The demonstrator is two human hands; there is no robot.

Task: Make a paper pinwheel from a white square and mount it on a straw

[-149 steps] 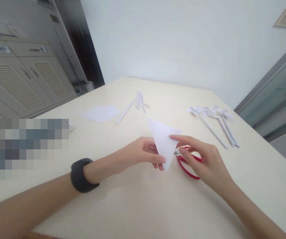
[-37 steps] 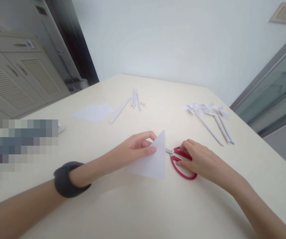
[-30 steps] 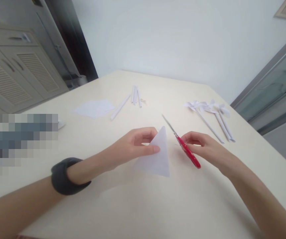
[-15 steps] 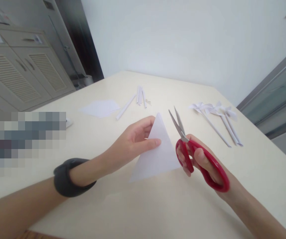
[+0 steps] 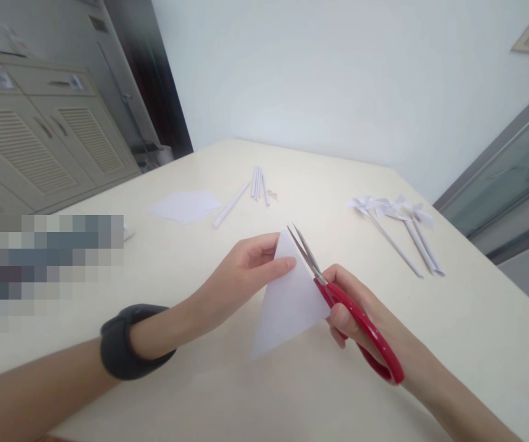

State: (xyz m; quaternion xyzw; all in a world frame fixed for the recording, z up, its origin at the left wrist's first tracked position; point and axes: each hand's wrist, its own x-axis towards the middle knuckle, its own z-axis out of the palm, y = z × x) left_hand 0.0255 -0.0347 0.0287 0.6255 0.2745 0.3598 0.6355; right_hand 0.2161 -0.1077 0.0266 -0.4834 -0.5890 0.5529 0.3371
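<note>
head view, left hand (image 5: 241, 276) pinching paper triangle (image 5: 287, 301), right hand (image 5: 361, 313) gripping scissors (image 5: 338, 294) at its edge

Red-handled steel scissors (image 5: 347, 313) with silver blades; a plain white folded paper triangle (image 5: 287, 301); a cream worktop (image 5: 453, 319); white paper pinwheels (image 5: 393, 212); a black wristband (image 5: 129, 341).

No legible text anywhere
</note>
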